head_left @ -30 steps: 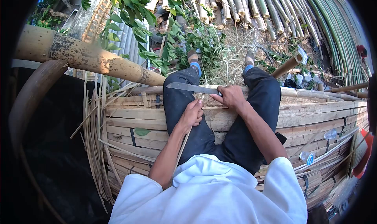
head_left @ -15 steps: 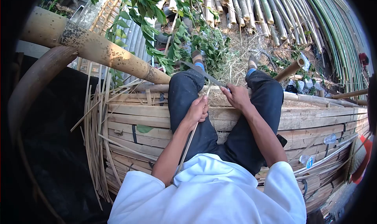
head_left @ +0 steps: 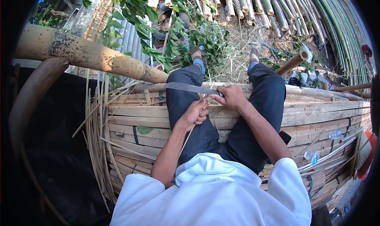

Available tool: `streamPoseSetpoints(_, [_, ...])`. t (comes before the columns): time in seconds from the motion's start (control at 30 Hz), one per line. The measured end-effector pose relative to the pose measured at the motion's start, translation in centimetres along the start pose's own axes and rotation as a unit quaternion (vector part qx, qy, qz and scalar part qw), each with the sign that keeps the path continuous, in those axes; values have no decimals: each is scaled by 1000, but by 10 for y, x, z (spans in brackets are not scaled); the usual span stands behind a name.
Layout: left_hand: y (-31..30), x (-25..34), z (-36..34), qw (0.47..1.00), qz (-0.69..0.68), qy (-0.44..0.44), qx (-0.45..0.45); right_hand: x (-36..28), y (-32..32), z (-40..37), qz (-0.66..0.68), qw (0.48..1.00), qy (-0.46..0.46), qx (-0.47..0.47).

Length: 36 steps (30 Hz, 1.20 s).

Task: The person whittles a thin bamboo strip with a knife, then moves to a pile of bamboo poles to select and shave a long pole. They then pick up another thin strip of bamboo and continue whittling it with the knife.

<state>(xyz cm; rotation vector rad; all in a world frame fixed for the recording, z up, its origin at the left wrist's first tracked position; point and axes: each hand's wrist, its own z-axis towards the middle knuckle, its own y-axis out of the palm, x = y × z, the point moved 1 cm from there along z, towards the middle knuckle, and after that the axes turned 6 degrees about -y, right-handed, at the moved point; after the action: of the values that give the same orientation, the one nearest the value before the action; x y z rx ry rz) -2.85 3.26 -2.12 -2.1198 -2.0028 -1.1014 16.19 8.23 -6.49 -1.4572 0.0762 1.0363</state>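
My right hand [head_left: 232, 97] is wrapped round the handle of a long knife [head_left: 183, 87], its thumb pressed along the near side. The grey blade points left across my knee, nearly level. My left hand [head_left: 194, 113] is closed on a thin bamboo strip [head_left: 187, 139], which runs back along my thigh toward my shirt. The strip's far end comes out above my left fist and meets the blade close to the handle. Both hands are between my knees, over the stacked bamboo slats [head_left: 221, 119] I sit on.
Thin split strips [head_left: 94, 143] hang over the slats at the left, below a thick bamboo pole [head_left: 99, 53]. Plastic cups [head_left: 312, 157] lie on the right. Bamboo poles [head_left: 273, 12] are stacked beyond my feet, near leafy branches [head_left: 134, 12].
The knife has swung from slanting away to nearly level, and its blade now crosses the strip nearer me. My right hand has shifted slightly left; my left hand keeps its grip.
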Motion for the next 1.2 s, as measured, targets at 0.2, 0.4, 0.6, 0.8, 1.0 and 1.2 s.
streamPoseSetpoints(0.2, [-3,3,-2,1000,-6,-14,6,17,0,3,-52,998,18,11])
streamPoseSetpoints(0.4, [-2,-1,-5,1000,-4,-5,-9,22,-12,11,-56,975,213,11])
streamPoseSetpoints(0.6, [-4,1,-1,996,-60,58,15,24,-28,15,83,962,250,69])
streamPoseSetpoints(0.8, [11,-3,7,994,15,60,91,-1,-13,-4,69,992,109,14])
streamPoseSetpoints(1.0, [21,-6,3,985,75,90,126,-2,-10,-3,7,999,35,-21])
streamPoseSetpoints(1.2, [21,-8,3,983,76,95,139,0,-7,-1,13,1000,8,-9])
